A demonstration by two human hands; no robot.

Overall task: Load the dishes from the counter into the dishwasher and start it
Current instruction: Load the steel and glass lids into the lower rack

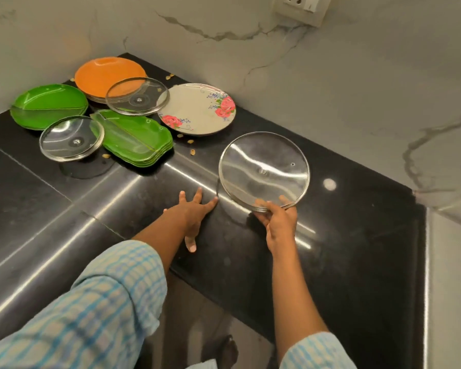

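**Right hand and lid.** The right hand (278,225) is gripping the large glass lid (264,170) by its near rim, with the fingers (261,204) curling over the edge. The lid is tilting up over the right part of the black counter (357,262). Whether its far edge is touching the surface cannot be told.

**Left hand.** The left hand (194,213) is resting palm-down on the counter just left of the lid, its fingers (198,194) spreading wide and holding nothing.

**Other dishes.** These are lying grouped toward the back left corner:
- an orange plate (101,71) is topping a small stack;
- a second glass lid (137,95) is leaning across the stack and the floral plate (197,113) beside it;
- a round green plate (48,106) is lying at the far left;
- a stack of green trays (139,139) is sitting in front;
- a third glass lid (72,138) is sitting propped between the green plate and the trays.

**Surroundings.** Small crumbs (192,152) are lying between the floral plate and the held lid. A wall socket (302,6) is showing on the marble wall above.
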